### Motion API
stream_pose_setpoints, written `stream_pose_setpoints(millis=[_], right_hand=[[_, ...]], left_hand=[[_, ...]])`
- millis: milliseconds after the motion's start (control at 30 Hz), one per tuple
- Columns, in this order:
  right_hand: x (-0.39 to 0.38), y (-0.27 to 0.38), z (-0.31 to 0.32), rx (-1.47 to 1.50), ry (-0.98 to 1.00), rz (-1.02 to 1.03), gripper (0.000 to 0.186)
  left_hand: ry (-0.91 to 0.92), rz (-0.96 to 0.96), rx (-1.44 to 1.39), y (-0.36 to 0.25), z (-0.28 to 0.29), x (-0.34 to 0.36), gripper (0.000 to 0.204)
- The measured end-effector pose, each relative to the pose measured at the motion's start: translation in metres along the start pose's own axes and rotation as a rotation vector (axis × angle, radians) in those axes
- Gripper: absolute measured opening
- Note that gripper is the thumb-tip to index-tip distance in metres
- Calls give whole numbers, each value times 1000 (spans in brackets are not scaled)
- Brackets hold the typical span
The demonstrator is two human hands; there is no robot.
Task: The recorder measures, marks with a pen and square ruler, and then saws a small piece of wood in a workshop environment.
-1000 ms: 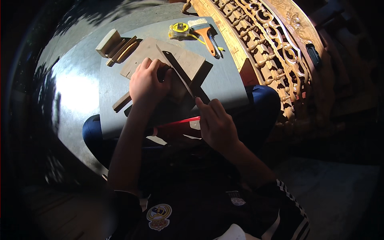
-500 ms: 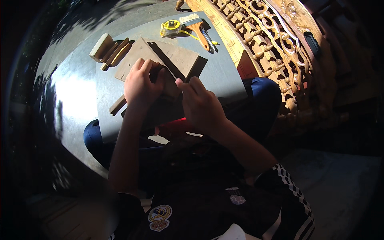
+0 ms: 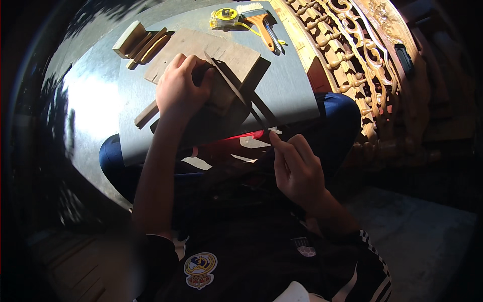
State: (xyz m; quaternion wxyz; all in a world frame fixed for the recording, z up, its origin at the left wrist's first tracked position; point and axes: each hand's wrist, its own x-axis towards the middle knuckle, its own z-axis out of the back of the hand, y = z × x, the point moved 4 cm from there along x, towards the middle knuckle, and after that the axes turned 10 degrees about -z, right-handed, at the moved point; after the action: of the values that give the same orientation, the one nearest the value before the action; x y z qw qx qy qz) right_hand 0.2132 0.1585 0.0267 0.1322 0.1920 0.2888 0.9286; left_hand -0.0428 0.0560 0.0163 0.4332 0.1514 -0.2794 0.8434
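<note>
My left hand point(image 3: 183, 85) has its fingers curled over a piece of wood lying on a tan wooden board point(image 3: 241, 60), beside a long thin blade, seemingly a saw point(image 3: 229, 83), that slants across the board. My right hand point(image 3: 297, 166) is closed on the near end of this blade, below the edge of a grey board point(image 3: 289, 90) across my legs; the handle is mostly hidden. A wooden strip point(image 3: 146, 113) lies left of my left wrist. The underside of the work under my left fingers is in dark shadow.
At the back are a yellow tape measure point(image 3: 225, 19) and an orange-handled brush point(image 3: 262, 27), with several small wood pieces point(image 3: 126, 43) at the back left. Carved, turned wooden furniture point(image 3: 362, 45) fills the right side, a dark object point(image 3: 404, 59) resting on it.
My right hand went forward along the blade's line, then drew back down and right, lengthening the visible blade. My left hand stays on the wood.
</note>
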Motion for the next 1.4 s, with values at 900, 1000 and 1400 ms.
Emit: stream_pose_setpoints(millis=[900, 1000, 1400], right_hand=[[30, 2, -18, -5, -19, 28, 42], [67, 0, -38, -20, -22, 52, 40], [63, 4, -51, -113, -57, 137, 41]], left_hand=[[-3, -7, -55, 5, 1, -2, 20], [14, -23, -87, 3, 1, -1, 20], [-16, 54, -36, 5, -1, -2, 21]])
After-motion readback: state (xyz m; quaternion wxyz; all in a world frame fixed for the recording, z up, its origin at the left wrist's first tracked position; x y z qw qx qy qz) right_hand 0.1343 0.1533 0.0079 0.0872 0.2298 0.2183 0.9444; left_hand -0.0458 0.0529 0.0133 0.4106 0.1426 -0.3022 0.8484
